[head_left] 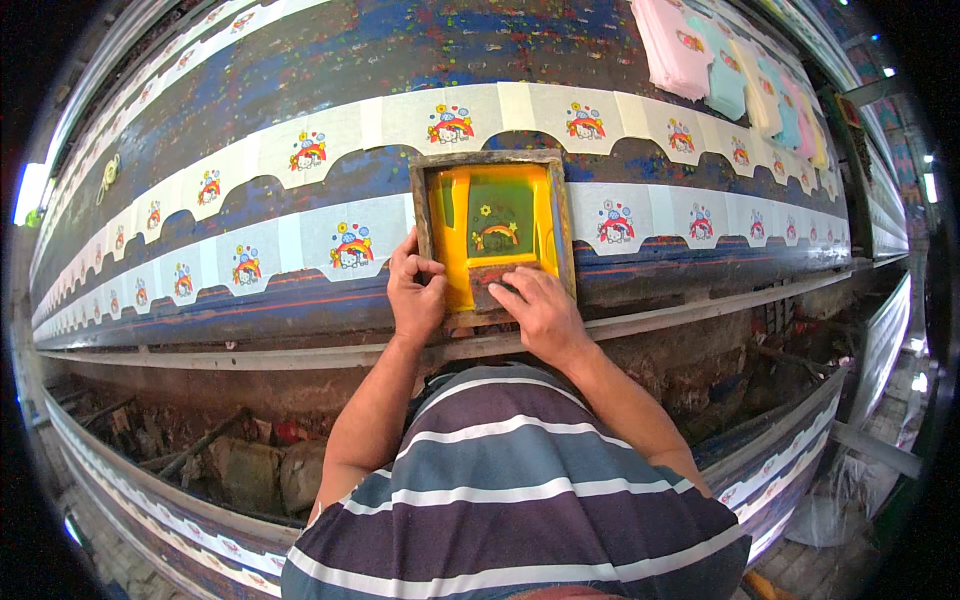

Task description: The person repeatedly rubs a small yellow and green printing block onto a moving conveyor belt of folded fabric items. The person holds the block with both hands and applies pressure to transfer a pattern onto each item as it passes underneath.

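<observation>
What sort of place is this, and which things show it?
Probably a fabric screen-printing workshop. A wooden frame with yellow ink lies on a long, paint-spotted table; rows of pale cut pieces there carry a repeated rainbow design; and pastel stacks, apparently cloth, lie toward the far right.

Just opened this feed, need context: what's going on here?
A person works at a long table with a wooden frame holding yellow ink. The right hand is on a reddish-brown block inside it; the left hand is at its left edge, grip unclear. The frame lies over a row of pale pieces; those on both sides bear rainbow prints.
</observation>
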The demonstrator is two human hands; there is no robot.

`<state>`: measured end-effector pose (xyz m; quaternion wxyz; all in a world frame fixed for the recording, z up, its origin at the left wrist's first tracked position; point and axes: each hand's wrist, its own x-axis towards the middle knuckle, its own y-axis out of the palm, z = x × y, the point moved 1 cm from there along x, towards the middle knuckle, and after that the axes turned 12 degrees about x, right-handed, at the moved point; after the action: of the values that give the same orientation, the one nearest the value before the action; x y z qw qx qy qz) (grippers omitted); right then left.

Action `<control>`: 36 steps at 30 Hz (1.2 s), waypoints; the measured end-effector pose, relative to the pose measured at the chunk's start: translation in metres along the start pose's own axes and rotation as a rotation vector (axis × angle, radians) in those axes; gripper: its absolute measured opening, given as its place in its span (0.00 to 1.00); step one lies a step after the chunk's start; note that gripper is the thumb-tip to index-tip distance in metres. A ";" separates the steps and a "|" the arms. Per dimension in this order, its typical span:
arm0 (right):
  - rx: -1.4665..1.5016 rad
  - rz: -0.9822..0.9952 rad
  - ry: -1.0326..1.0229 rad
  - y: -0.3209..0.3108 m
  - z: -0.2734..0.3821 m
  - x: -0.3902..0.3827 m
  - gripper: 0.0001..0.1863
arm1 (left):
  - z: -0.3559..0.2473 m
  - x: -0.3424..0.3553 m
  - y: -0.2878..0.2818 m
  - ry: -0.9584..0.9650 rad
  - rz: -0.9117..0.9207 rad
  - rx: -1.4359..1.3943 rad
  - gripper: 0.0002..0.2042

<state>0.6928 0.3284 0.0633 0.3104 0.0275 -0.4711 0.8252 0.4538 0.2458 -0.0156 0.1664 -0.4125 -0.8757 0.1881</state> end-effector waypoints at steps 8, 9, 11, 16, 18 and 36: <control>-0.014 -0.032 -0.019 -0.007 -0.059 0.084 0.23 | -0.001 0.000 0.002 0.060 -0.017 0.051 0.07; -0.007 -0.011 0.008 -0.010 -0.066 0.097 0.24 | 0.000 0.001 0.003 0.070 -0.030 0.035 0.07; -0.012 -0.036 -0.001 -0.016 -0.075 0.115 0.25 | 0.000 0.000 0.004 0.071 -0.035 0.018 0.07; -0.001 -0.053 0.024 -0.017 -0.088 0.132 0.26 | 0.003 0.002 0.007 0.116 -0.053 0.048 0.07; -0.044 -0.001 0.046 -0.014 -0.087 0.125 0.26 | 0.003 0.001 0.007 0.119 -0.065 0.078 0.07; 0.084 0.107 0.091 -0.002 0.012 0.004 0.22 | 0.007 0.003 0.010 0.143 -0.082 0.065 0.07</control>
<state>0.6876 0.3214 0.0736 0.2858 -0.0224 -0.4221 0.8600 0.4556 0.2526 -0.0259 0.2492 -0.3831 -0.8712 0.1793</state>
